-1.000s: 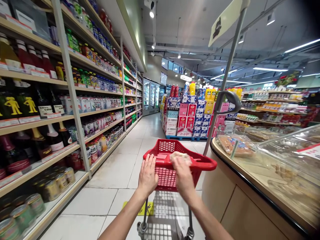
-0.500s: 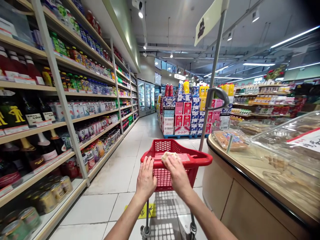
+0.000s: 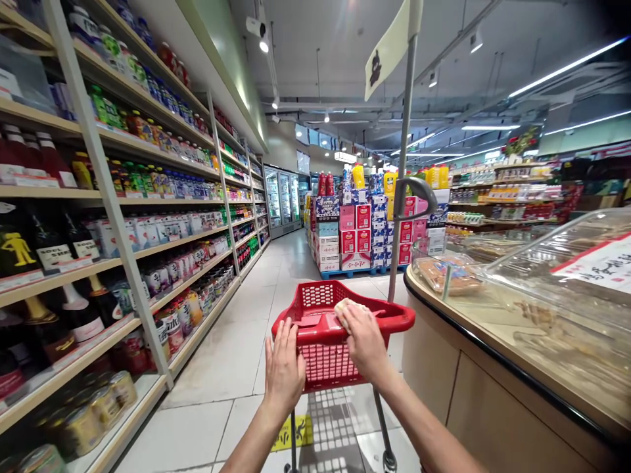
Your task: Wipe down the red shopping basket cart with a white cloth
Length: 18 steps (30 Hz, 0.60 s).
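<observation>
Right hand (image 3: 365, 343) and pale cloth (image 3: 351, 307) have slid rightward along the red handle (image 3: 319, 335); that grip is clamped on the cloth, which lies on the handle of a red lattice basket (image 3: 329, 365). Left hand's (image 3: 284, 369) grip is loose, fingers extended onto the handle. On the surface (image 3: 468, 322) at right, a clear plastic box (image 3: 447, 276) contains brownish food; shelves (image 3: 167, 246) at left carry bottles (image 3: 81, 310) and cans (image 3: 91, 420).
</observation>
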{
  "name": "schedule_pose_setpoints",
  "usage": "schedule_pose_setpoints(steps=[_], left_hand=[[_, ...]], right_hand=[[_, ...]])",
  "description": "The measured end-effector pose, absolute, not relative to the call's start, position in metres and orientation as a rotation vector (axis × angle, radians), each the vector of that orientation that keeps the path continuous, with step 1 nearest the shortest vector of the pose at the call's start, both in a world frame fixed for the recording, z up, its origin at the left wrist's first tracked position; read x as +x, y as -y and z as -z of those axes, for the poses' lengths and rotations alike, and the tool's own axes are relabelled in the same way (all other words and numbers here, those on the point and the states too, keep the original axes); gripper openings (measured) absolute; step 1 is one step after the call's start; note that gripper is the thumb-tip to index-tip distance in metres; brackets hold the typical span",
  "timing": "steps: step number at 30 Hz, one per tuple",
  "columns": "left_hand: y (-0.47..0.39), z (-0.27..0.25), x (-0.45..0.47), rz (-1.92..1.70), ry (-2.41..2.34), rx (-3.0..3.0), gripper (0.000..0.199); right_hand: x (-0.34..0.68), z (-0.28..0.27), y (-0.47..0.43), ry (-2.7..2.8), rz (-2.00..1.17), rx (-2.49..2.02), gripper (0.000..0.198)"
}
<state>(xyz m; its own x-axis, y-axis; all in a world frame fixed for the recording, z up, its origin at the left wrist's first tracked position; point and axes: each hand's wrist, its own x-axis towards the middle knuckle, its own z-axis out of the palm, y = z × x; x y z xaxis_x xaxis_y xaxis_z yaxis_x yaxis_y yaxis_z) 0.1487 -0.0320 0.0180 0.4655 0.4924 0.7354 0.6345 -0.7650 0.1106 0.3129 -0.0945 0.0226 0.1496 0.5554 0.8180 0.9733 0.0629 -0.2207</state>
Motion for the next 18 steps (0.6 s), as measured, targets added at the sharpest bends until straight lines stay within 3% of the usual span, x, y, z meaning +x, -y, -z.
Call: schedule_pose_setpoints(steps=[4, 10, 18], left_hand=[[0.047, -0.048, 0.183, 1.284, 0.878, -2.597, 0.05], [0.057, -0.056, 0.245, 0.935, 0.804, -2.749, 0.049], [-0.003, -0.042, 0.159, 1.071, 1.046, -2.476, 0.033]], right_hand=[[0.324, -0.038, 0.098, 1.486, 0.428, -1.601, 0.051], [0.362, -0.029, 0.11, 1.202, 0.338, -1.784, 0.047], [0.371, -0.001, 0.116, 1.32, 0.591, -1.742, 0.041]])
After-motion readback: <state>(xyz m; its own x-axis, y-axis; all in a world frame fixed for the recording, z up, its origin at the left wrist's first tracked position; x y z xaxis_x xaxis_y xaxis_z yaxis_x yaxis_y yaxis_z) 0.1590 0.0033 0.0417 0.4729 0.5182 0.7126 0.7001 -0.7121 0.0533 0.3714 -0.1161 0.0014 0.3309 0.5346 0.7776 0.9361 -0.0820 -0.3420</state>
